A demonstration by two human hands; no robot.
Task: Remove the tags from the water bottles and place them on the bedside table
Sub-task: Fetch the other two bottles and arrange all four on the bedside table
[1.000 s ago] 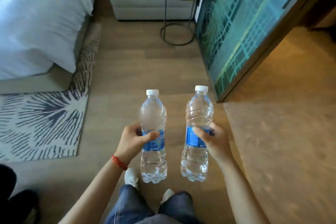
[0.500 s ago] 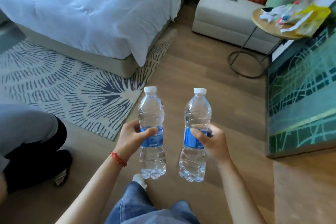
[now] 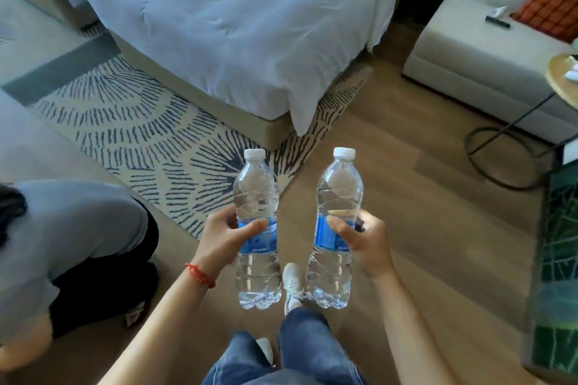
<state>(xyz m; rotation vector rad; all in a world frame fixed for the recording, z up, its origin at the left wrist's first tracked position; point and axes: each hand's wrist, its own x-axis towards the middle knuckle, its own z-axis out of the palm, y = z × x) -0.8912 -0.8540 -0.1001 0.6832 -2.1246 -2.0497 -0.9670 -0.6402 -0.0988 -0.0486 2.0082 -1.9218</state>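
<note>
We are holding both forearms out in front of us, reaching forward and slightly inward from the bottom of the view, bare to the elbow. Our left hand [image 3: 223, 236] is curling around the left bottle [image 3: 257, 228] at its label, thumb lying across the front and fingers [image 3: 232, 222] wrapping behind. A red string bracelet [image 3: 200, 275] is circling the left wrist. Our right hand [image 3: 364, 242] is gripping the right bottle [image 3: 337, 225] at the same height, thumb pressing across the label, palm turned inward. We are keeping both wrists level and apart, both bottles upright. Below, our legs in jeans [image 3: 300, 353] are showing, one shoe [image 3: 292, 286] stepping forward.
</note>
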